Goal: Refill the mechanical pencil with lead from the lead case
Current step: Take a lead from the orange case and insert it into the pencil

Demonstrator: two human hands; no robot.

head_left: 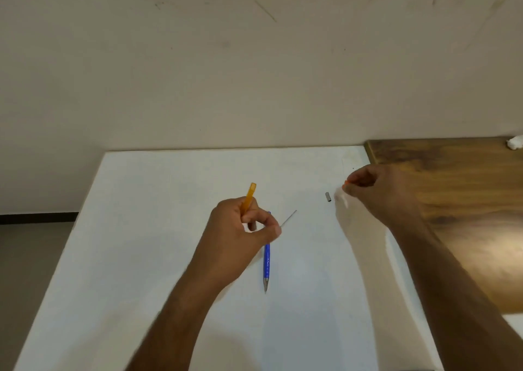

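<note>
The left hand (243, 229) is closed around a slim translucent orange plastic lead case (249, 196), whose far end projects up and away from the fist. A thin grey lead stick (289, 218) extends to the right from beside the thumb; whether the fingers pinch it or it rests on the surface cannot be told. The blue mechanical pencil (267, 266) lies flat on the white tabletop (158, 257), its metal tip pointing toward the near edge, its far end hidden under the left hand. The right hand (376, 192) is curled shut, far right, pinching a small orange piece (345, 183), probably the case's cap. A small grey cylindrical piece (328, 197) lies just left of it, possibly the pencil's end cap. A brown wooden surface (452, 186) adjoins at the right.

Assessment: the lead is light, stiff and brittle; it would snap under sideways load and should be held near one end between fingertips. The pencil is light and may roll; its blue barrel offers the sound hold.
</note>
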